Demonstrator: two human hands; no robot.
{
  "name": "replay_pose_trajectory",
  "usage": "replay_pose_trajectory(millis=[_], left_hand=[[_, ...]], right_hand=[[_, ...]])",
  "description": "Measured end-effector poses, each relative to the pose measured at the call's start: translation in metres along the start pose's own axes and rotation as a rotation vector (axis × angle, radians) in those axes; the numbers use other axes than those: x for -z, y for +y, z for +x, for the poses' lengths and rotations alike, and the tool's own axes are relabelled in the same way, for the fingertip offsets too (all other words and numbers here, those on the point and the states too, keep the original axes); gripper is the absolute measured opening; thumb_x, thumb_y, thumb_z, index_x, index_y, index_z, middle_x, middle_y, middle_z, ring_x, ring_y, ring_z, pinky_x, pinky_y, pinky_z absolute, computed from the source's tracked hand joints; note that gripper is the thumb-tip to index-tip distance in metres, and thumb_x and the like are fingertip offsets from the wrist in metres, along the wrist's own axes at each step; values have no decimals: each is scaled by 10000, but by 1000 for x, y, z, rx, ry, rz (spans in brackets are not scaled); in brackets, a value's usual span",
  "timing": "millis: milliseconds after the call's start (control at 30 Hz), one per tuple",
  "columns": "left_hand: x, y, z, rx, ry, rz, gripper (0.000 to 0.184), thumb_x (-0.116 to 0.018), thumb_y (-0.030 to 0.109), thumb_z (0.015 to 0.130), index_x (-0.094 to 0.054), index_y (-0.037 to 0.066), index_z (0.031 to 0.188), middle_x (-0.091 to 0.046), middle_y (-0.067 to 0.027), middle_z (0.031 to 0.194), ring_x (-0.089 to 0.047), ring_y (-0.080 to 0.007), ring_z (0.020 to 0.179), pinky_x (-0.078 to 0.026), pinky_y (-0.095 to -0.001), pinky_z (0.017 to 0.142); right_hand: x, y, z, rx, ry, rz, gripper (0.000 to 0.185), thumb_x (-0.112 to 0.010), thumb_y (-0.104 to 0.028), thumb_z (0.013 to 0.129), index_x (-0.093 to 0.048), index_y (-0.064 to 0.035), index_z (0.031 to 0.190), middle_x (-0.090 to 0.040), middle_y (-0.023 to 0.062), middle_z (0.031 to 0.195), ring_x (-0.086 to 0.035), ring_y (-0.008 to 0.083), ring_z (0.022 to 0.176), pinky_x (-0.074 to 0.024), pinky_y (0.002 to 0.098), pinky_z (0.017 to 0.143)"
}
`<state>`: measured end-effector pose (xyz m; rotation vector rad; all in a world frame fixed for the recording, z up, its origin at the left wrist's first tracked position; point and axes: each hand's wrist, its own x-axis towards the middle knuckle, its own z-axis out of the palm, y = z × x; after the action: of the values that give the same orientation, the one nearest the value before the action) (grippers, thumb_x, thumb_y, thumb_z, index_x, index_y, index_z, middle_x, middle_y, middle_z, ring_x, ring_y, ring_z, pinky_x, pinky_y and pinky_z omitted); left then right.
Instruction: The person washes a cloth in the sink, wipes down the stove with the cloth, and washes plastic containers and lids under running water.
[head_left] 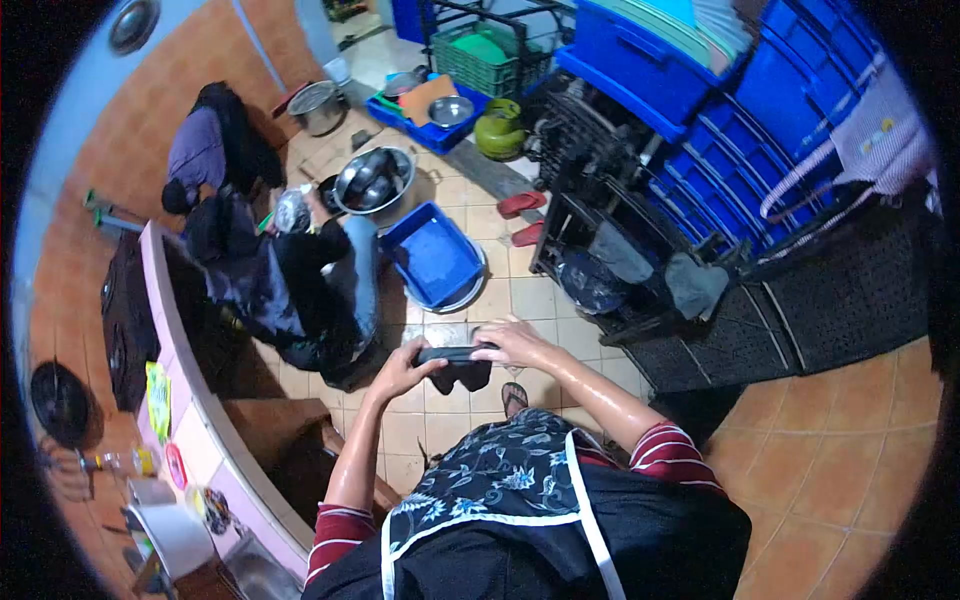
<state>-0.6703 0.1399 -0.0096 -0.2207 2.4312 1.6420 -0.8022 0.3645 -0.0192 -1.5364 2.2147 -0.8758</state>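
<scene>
Out in front of my body, my left hand [405, 369] and my right hand [513, 343] grip the two ends of a dark object [455, 355]. It has a straight, bar-like upper edge, and a black part hangs beneath it; I cannot make out its kind. Thumbs and fingers are closed around it on both sides. Beyond my hands, a blue plastic crate [432, 258] rests on a round, pale basin [470, 290] on the floor. Farther off, a large metal bowl [400, 205] contains dark cookware.
Another person [290, 270] sits low at the left, near the bowl. A pink-edged counter [205, 410] curves along my left. At right stand a black rack [590, 240] and stacked blue crates [720, 150]. Red sandals [522, 205] and a green gas cylinder [500, 130] are on the floor.
</scene>
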Motion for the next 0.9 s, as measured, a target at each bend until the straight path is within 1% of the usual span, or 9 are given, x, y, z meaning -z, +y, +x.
replay_pose_trajectory(millis=[100, 233, 333, 433, 567, 667, 767, 833, 900], left_hand=[[-25, 28, 64, -12, -114, 60, 265, -688, 227, 822, -515, 43, 906, -517, 15, 720, -490, -65, 688, -409, -224, 618], [-51, 45, 140, -41, -231, -126, 261, -688, 232, 818, -542, 46, 930, -564, -6, 817, -505, -77, 779, -427, -253, 698], [-64, 58, 195, -123, -240, -5, 234, -684, 216, 818, -565, 44, 923, -583, -2, 827, -526, -84, 792, -432, -247, 731], [-75, 79, 245, -161, -286, -127, 216, -678, 183, 821, -575, 43, 949, -608, -11, 835, -556, -94, 815, -449, -242, 735], [-76, 109, 307, -137, -288, -373, 248, -710, 151, 779, -554, 57, 946, -541, -6, 880, -486, -88, 861, -402, -239, 763], [-61, 112, 365, -346, -246, -345, 243, -703, 86, 769, -554, 82, 961, -521, 35, 848, -464, -65, 832, -390, -205, 732], [-40, 148, 398, -132, -306, -440, 304, -715, 51, 744, -549, 83, 997, -543, 26, 857, -499, -80, 829, -415, -232, 753], [-32, 168, 429, -265, -267, -419, 288, -712, 78, 751, -552, 76, 991, -577, 0, 901, -537, -94, 779, -446, -239, 706], [-19, 197, 461, -71, -299, -339, 280, -714, 89, 749, -559, 72, 982, -576, -3, 888, -541, -95, 783, -456, -243, 686]], right_hand=[[22, 59, -46, -96, 66, -123, 321, -604, -391, 814, -619, -89, 922, -597, 61, 958, -552, 267, 943, -396, 404, 822], [65, 102, -90, -306, 223, -248, 311, -641, -373, 782, -610, -72, 856, -577, 87, 906, -539, 308, 900, -395, 404, 796], [107, 113, -108, -483, 291, -131, 343, -686, -382, 741, -602, -68, 852, -572, 113, 902, -519, 323, 935, -377, 414, 803], [144, 123, -119, -702, 326, 273, 302, -738, -259, 740, -566, -37, 851, -604, 103, 849, -554, 198, 781, -436, 345, 731], [164, 160, -133, -703, 539, 384, 244, -716, -131, 763, -570, -32, 931, -595, 37, 834, -536, 121, 788, -448, 278, 736], [193, 171, -131, -666, 702, 670, 210, -668, -48, 797, -554, -15, 970, -587, 19, 874, -545, 88, 819, -439, 239, 748], [225, 179, -113, -664, 823, 777, 229, -665, -20, 786, -565, -20, 991, -591, 4, 911, -548, 85, 839, -431, 227, 776], [252, 186, -94, -680, 837, 778, 243, -668, -20, 781, -568, -27, 1003, -589, -2, 909, -547, 84, 845, -431, 225, 782], [275, 211, -72, -747, 855, 737, 276, -689, -47, 764, -583, -50, 1019, -588, -10, 903, -544, 75, 857, -434, 228, 800]])
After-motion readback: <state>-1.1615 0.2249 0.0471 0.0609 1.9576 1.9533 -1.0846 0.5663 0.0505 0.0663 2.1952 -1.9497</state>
